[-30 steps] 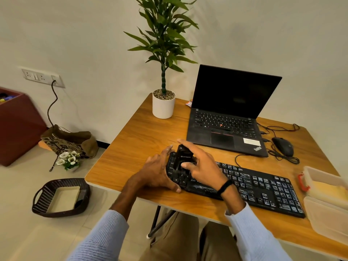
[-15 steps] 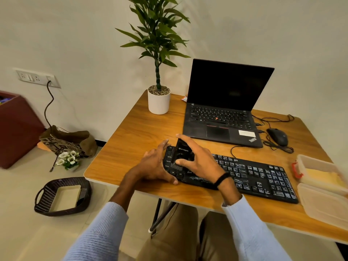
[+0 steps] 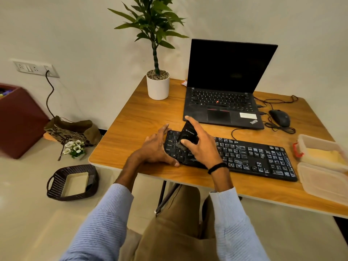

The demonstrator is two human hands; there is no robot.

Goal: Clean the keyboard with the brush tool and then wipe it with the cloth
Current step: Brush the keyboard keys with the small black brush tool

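Since a second ago the brush (image 3: 188,134) has shifted only a little to the right along the left end of the keyboard (image 3: 244,157), and the head has turned, so the table (image 3: 139,121) now sits further right in view.

Head view: the right hand (image 3: 201,147) grips the brush body. Its forefinger lies over the top and its thumb pinches the lower edge near the bristles. The bristles rest on the keys near the left end, and the body tilts up and away towards the laptop (image 3: 222,110). The left hand (image 3: 156,149) holds nothing. Its fingers are nearly straight, laid against the keyboard's left end, with the thumb along the front edge to brace it.

The brushing looks barely begun, since the brush is at the left end and most of the keys lie to its right. To do it well, draw the bristles along the gaps between rows in short, light strokes. Work steadily rightward and flick the dust off the front edge rather than back over cleaned keys. Keep the left hand pressing so the keyboard does not slide, and move that hand along as the brush travels.

A yellowish thing in the open plastic box (image 3: 316,142), to the right of the keyboard, may be the cloth; I cannot tell for sure.
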